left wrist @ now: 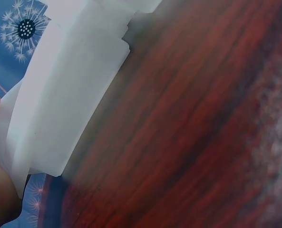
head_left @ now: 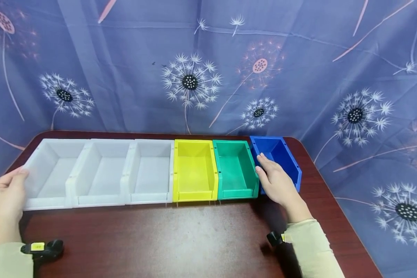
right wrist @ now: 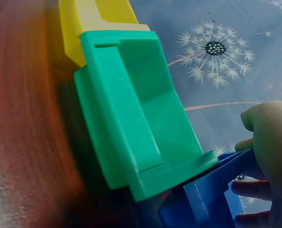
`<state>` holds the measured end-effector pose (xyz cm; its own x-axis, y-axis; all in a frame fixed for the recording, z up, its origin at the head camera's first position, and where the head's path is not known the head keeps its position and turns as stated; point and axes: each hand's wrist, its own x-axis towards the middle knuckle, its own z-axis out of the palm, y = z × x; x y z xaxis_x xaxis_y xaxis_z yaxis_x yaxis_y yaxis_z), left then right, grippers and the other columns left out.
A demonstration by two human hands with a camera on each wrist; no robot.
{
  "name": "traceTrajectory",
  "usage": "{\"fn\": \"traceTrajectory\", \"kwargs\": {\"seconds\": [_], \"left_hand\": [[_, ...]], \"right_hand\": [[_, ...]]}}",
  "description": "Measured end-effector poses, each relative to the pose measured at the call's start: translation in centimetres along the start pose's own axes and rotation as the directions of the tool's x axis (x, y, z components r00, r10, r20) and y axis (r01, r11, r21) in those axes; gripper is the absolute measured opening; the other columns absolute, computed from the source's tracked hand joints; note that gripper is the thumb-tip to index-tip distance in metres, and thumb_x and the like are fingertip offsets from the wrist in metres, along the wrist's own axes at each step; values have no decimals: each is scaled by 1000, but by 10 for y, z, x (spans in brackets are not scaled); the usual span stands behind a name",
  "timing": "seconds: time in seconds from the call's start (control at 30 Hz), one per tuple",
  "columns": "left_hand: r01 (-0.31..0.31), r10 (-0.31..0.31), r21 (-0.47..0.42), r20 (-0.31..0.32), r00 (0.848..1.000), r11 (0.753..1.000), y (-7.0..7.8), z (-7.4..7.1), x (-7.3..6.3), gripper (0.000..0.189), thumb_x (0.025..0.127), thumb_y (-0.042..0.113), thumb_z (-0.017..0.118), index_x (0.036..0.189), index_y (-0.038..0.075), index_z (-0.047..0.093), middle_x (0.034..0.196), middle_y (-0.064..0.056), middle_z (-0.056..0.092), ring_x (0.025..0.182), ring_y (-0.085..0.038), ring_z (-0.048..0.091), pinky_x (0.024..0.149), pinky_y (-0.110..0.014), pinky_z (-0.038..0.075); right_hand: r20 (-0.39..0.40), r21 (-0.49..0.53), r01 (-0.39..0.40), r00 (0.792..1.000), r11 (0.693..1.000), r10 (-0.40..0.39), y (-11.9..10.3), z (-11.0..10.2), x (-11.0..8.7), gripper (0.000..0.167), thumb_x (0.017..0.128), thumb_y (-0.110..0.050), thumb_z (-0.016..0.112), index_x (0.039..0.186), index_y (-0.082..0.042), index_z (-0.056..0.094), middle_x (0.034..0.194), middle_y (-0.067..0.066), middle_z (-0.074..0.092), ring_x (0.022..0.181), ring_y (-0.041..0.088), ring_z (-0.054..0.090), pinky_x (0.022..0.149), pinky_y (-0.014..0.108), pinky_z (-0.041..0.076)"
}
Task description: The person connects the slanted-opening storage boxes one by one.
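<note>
Six open-front plastic storage bins stand in a row. At the left end, my left hand (head_left: 7,193) pinches the outer side wall of a white bin (head_left: 55,170); part of that hand also shows at the edge of the left wrist view. Two more white bins follow, then a yellow bin (head_left: 194,166) and a green bin (head_left: 233,166). At the right end is a blue bin (head_left: 281,152), slightly angled away from the green one. My right hand (head_left: 278,181) grips the blue bin's left wall, with fingers on both sides of it in the right wrist view.
The bins stand along the back of a dark red wooden table (head_left: 153,239) with rounded corners. Behind and beside it hangs a blue curtain (head_left: 132,69) with dandelion prints. A black wrist device (head_left: 43,249) is strapped over each sleeve.
</note>
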<state>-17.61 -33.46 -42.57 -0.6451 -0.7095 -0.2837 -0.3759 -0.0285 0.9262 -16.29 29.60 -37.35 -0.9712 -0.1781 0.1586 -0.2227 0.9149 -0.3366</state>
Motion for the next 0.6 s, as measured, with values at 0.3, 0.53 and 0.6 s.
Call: {"fn": "traceTrajectory", "kwargs": {"seconds": [0.3, 0.53, 0.6], "left_hand": [[13, -13, 17, 11, 1000, 1000, -3, 0, -3, 37, 91, 32, 61, 128, 35, 58, 106, 29, 55, 84, 12, 45, 65, -6, 33], [8, -8, 11, 4, 1000, 1000, 2, 3, -10, 35, 90, 30, 61, 126, 33, 60, 105, 27, 57, 85, 10, 46, 65, -7, 34], [11, -11, -1, 9, 1000, 1000, 5, 4, -10, 35, 90, 30, 62, 125, 34, 60, 107, 27, 57, 85, 10, 46, 65, -7, 33]], "right_hand": [[60, -41, -24, 998, 999, 27, 0, -3, -3, 58, 102, -43, 31, 147, -7, 33, 152, 14, 32, 140, 35, 29, 110, 54, 27], [124, -121, -70, 989, 990, 85, -8, -15, -6, 54, 101, -37, 38, 146, -6, 35, 151, 16, 34, 139, 35, 31, 110, 53, 29], [138, -136, -76, 986, 988, 95, -11, -16, -5, 54, 101, -36, 39, 145, -5, 36, 151, 17, 34, 139, 35, 30, 110, 53, 28]]}}
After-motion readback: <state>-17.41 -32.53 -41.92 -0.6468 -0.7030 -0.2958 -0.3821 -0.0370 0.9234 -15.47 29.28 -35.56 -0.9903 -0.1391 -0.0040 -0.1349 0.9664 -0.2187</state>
